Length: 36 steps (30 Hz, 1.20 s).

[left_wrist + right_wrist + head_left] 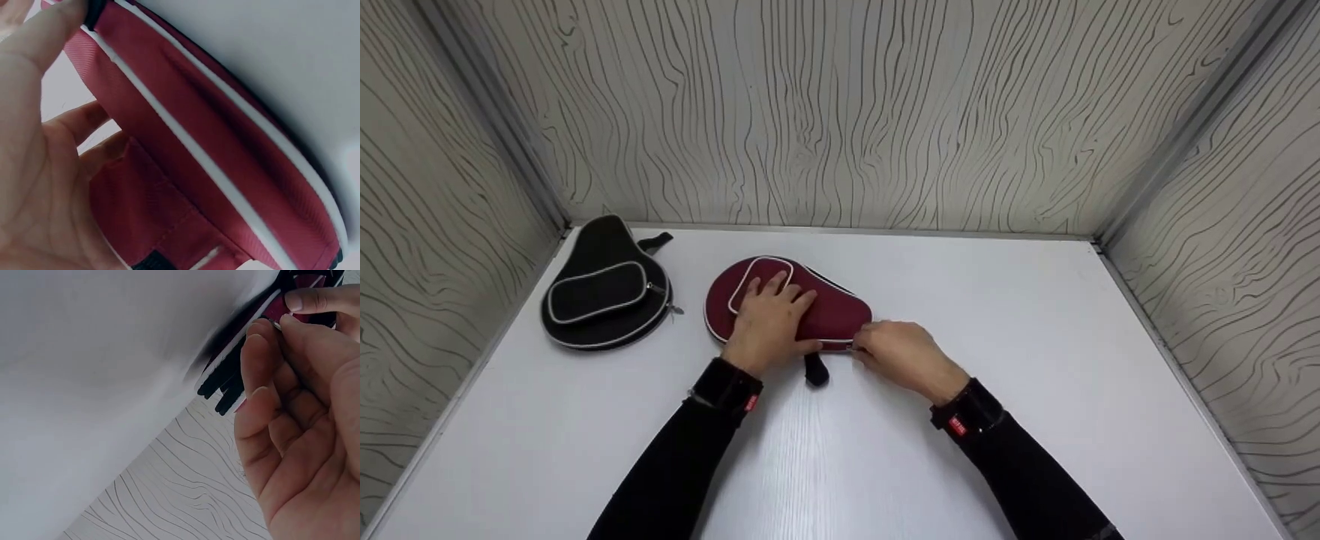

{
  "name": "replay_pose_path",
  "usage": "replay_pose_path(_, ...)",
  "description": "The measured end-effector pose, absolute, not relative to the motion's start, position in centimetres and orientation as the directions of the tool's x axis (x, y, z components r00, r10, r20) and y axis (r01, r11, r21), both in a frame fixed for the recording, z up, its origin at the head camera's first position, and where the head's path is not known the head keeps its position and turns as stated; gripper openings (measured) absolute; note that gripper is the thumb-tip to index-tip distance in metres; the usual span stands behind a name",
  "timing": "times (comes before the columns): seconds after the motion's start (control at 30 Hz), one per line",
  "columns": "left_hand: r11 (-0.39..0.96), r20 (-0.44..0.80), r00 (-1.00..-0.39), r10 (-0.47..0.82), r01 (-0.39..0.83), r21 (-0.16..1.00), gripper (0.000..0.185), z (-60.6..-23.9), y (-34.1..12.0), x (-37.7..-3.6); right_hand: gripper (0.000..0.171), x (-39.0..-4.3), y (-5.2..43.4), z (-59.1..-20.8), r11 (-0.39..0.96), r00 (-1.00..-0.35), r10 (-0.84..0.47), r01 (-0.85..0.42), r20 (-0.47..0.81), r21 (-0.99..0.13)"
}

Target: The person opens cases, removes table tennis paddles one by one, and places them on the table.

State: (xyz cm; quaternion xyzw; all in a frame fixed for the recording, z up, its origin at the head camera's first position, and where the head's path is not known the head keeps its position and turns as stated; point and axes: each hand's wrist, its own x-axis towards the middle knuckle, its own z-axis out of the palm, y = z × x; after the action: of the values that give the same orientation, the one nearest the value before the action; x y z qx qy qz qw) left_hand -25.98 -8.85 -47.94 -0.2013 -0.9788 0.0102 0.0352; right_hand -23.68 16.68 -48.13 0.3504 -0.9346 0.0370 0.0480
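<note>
in the head view, a dark red paddle case [810,304] is seen lying flat on the white table [960,420], near its middle. the left hand [771,319] is laid flat on top of the case, fingers straight and spread over the outlined front pocket, pressing it down. the right hand [901,352] is closed in a pinch at the case's near right edge, on what is taken to be the zipper pull. a short black strap [816,371] sticks out from the near edge between the two hands. a black paddle case [604,289] is seen well apart to the left, zipped shut. both cases appear closed, so their contents cannot be told.

in the left wrist view, the red fabric and white piping of the case [214,163] are shown under the flat palm [34,169]. if the pressure is eased, the case could slide on the smooth table when the zipper is drawn.

in the right wrist view, thumb and forefinger [306,301] are seen pinched on a small metal pull [274,322] at the case's edge. the hold is slight; the pull could slip out, or the zipper could snag on the curve.
</note>
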Motion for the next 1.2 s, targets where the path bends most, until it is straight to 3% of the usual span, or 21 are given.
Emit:
replay_pose_path(0.3, 0.904, 0.054, -0.903, 0.426, 0.427, 0.005, 0.090, -47.8, -9.1, -25.9, 0.009, -24.0, 17.1, -47.4, 0.750, -0.760, -0.643, -0.650, 0.094, -0.120)
replay_pose_path(0.53, 0.855, 0.060, -0.854, 0.516, 0.518, 0.021, 0.088, -47.5, -9.1, -25.8, 0.016, -24.6, 18.8, -45.9, 0.769, -0.795, -0.594, -0.605, 0.120, -0.207)
replay_pose_path(1.2, 0.557, 0.028, -0.560, 0.828, 0.828, 0.066, 0.085, -47.6, -7.7, -25.1, 0.013, -26.7, 23.1, -45.9, 0.804, -0.855, -0.507, -0.514, 0.105, -0.299)
